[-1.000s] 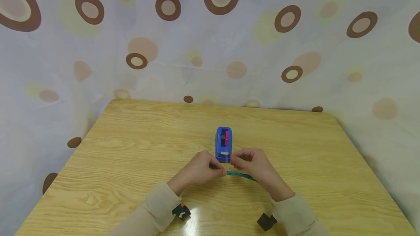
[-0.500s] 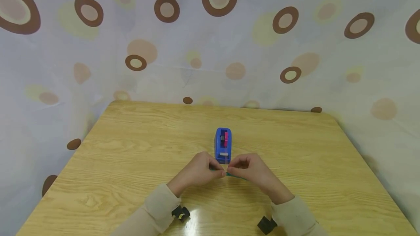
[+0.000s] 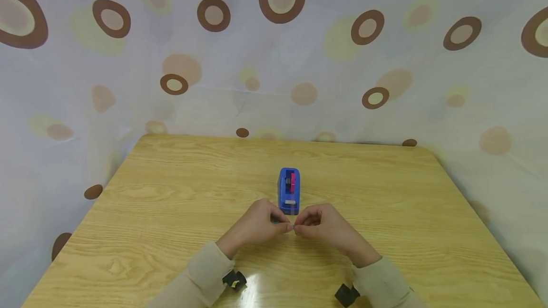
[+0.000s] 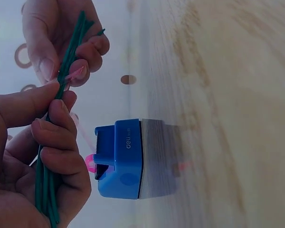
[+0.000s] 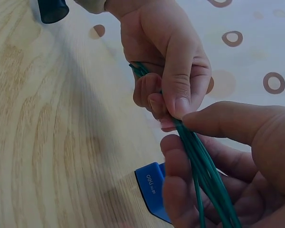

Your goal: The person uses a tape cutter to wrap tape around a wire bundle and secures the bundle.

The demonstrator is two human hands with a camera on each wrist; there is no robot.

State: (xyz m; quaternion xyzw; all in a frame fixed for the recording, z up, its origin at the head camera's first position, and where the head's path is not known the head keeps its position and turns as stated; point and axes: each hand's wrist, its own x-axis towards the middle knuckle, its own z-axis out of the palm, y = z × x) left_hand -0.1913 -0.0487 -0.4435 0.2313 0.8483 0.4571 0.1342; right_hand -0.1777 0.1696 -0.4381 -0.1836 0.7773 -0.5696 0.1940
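Green strands point(image 5: 202, 166), pinched in the fingers of left hand point(image 3: 259, 223) and right hand point(image 3: 329, 229), are best bunched tightly so pink tape point(image 4: 75, 74) lies flat.

Blue tape dispenser point(image 3: 288, 197) blocking the centre.
It is barring the straight way forward; left hand point(image 3: 259, 222) and right hand point(image 3: 329, 229) are leaving hardly any gap between their tips. Wooden tabletop point(image 3: 385, 194) is stretching open on both sides, patterned cloth point(image 3: 274, 61) walling off the far edge.
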